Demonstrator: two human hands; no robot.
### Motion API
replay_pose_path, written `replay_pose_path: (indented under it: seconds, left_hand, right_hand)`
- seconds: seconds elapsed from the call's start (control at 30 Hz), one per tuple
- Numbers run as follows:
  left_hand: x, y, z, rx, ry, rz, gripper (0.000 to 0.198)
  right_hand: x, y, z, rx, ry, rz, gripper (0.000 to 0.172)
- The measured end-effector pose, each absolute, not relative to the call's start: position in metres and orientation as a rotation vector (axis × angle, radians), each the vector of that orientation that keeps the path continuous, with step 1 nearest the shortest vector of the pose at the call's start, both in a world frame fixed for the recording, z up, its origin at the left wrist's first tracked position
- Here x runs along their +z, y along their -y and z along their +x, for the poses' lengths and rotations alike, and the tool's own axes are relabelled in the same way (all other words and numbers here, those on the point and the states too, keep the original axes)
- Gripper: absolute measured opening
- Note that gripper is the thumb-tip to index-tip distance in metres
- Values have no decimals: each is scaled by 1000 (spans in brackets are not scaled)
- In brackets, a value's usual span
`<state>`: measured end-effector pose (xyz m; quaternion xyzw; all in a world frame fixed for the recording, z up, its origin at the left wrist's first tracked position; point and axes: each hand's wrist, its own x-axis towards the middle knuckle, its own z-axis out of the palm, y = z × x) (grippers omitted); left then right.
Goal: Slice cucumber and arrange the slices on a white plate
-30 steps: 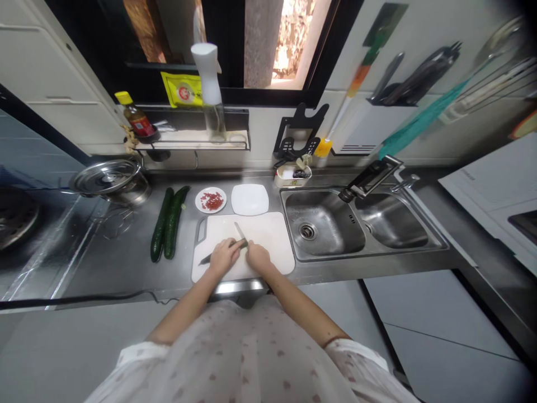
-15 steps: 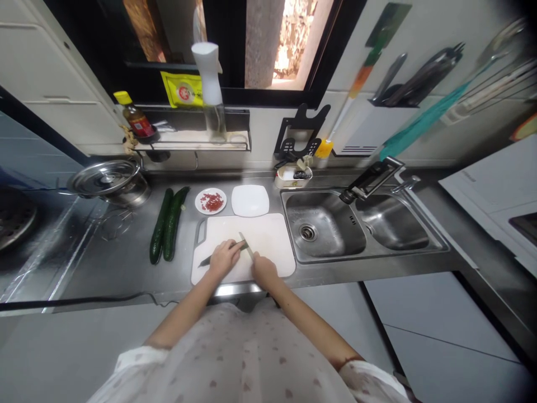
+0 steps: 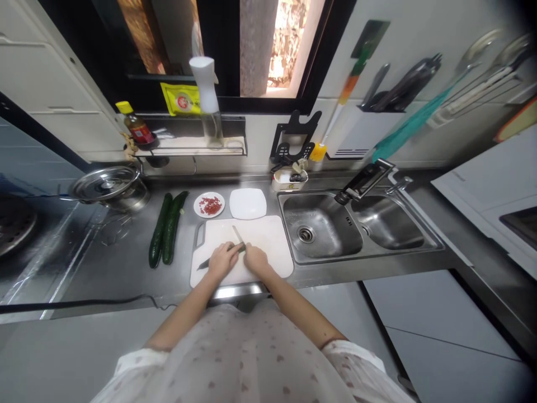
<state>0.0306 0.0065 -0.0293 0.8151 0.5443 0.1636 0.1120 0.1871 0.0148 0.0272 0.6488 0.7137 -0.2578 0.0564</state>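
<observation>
On the white cutting board, my left hand presses down a slim dark green vegetable. Its pointed end sticks out left of the hand and a short green end shows past the fingertips; its exact kind is unclear. My right hand is closed around the handle of a knife, whose narrow blade slants up and left beside that green end. The handle is hidden in my fist. Behind the board are a small plate of chopped red bits and a white square dish.
Two cucumbers lie left of the board, near a lidded steel pot. A double sink with a faucet adjoins the board's right side. A shelf with a sauce bottle and spray bottle hangs under the window.
My right hand has shifted up and left with the knife, closer to my left hand. The left hand stays on the green vegetable. The whole view has tilted slightly.
</observation>
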Motion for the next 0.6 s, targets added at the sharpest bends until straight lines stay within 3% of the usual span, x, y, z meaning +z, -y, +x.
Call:
replay_pose_path:
  seconds: [0.6]
  left_hand:
    - [-30,-5,30,486,-1597,2388,37]
  right_hand:
    - [39,30,218,-739,-2081,1853,31]
